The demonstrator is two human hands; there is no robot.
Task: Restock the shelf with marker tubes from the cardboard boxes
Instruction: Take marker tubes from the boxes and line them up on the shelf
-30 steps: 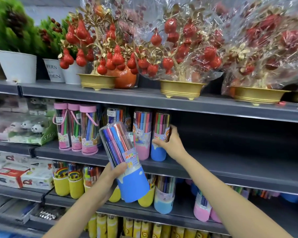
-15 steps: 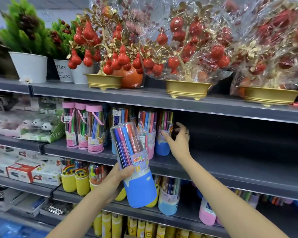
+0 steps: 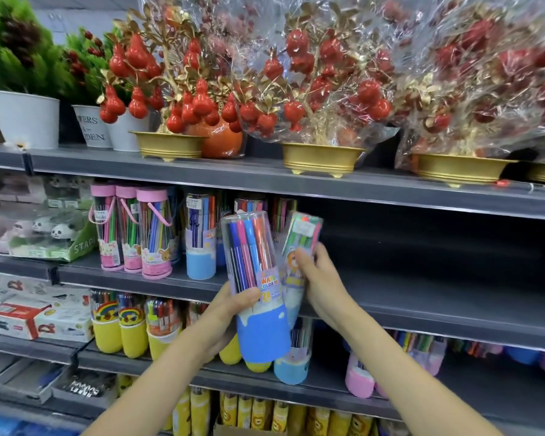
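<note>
Holding one marker tube each, both hands hover in front of the middle shelf (image 3: 422, 297). The left hand (image 3: 224, 316) wraps the blue tube (image 3: 255, 284) at its lower half, thumb across the label, its long axis near upright with the clear cap tipped slightly left. The right hand (image 3: 320, 278) pinches a pale tube (image 3: 299, 256) around its middle; that one leans cap-right, its base tucked just behind the blue tube, the two touching or nearly so. Bare shelf space lies up and to the right of both grips, beside the standing tubes (image 3: 200, 237), so the right hand looks nearer to it. Both forearms reach up and forward, wrists bent slightly back; setting a tube down likely calls for righting it first.
</note>
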